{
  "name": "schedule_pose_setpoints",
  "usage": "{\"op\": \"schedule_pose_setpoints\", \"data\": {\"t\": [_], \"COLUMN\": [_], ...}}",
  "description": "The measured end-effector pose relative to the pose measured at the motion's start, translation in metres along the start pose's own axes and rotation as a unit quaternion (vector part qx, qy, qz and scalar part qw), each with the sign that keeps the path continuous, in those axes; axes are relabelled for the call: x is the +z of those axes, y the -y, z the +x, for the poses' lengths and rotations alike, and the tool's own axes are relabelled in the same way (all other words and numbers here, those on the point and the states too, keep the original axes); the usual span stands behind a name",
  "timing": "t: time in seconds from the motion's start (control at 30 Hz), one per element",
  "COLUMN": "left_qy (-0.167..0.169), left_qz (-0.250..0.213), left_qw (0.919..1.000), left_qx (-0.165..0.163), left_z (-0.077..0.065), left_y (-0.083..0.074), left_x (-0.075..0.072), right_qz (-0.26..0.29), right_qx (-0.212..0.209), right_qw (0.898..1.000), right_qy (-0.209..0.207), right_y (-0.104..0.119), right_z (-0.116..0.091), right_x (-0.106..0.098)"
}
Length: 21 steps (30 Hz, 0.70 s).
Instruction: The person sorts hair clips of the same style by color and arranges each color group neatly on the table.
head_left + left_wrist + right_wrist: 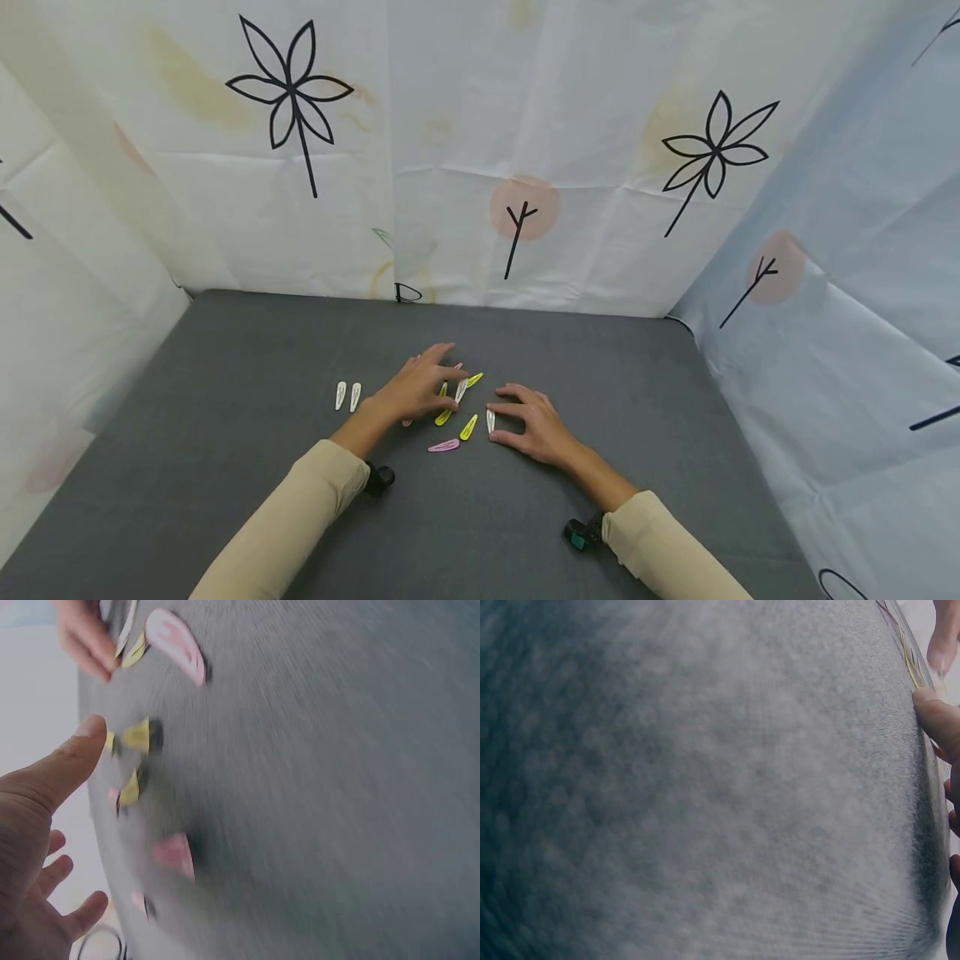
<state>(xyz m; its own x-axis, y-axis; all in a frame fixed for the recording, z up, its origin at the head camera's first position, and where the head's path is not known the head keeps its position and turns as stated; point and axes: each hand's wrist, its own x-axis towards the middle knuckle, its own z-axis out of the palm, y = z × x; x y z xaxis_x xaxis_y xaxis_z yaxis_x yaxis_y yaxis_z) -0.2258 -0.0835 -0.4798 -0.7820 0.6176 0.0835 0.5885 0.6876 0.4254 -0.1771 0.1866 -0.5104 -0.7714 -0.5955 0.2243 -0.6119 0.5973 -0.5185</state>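
My left hand [418,389] is over a loose group of snap hair clips, with a white hair clip [461,390] between its thumb and index fingertips. In the left wrist view its thumb [71,761] is stretched out, and that clip is hidden. To the right, my right hand [538,425] holds another white hair clip [491,421] lengthwise between thumb and index fingertips. Between the hands are a yellow hair clip [468,427] and a pink hair clip [443,446]. More yellow clips [443,418] and pink clips [174,853] lie under and beside my left hand.
Two white hair clips [348,397] lie side by side to the left of the group. A dark grey tabletop [465,533] bears everything. White printed cloth [450,150] stands behind the table and along its sides.
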Motion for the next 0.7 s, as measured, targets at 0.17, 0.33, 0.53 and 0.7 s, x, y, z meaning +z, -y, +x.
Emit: {"op": "schedule_pose_setpoints", "data": {"t": [0.17, 0.33, 0.53, 0.7], "left_qy": [-0.038, -0.05, -0.051, -0.049], "left_qz": [0.008, 0.021, 0.035, 0.035], "left_qw": [0.9989, 0.9964, 0.9943, 0.9939], "left_qx": [-0.026, -0.066, -0.086, -0.093], "left_z": [-0.03, -0.061, -0.085, -0.095], "left_y": [0.022, 0.048, 0.067, 0.074], "left_x": [-0.017, -0.028, -0.031, -0.03], "right_qz": [0.005, 0.004, -0.004, -0.002], "right_qx": [-0.007, -0.016, -0.021, -0.014], "right_qw": [1.0, 1.0, 1.0, 1.0], "right_qy": [-0.004, -0.007, -0.01, -0.008], "right_y": [0.001, 0.001, 0.0, -0.001], "right_z": [0.0, 0.0, 0.0, 0.0], "right_x": [0.0, 0.001, 0.003, 0.003]}}
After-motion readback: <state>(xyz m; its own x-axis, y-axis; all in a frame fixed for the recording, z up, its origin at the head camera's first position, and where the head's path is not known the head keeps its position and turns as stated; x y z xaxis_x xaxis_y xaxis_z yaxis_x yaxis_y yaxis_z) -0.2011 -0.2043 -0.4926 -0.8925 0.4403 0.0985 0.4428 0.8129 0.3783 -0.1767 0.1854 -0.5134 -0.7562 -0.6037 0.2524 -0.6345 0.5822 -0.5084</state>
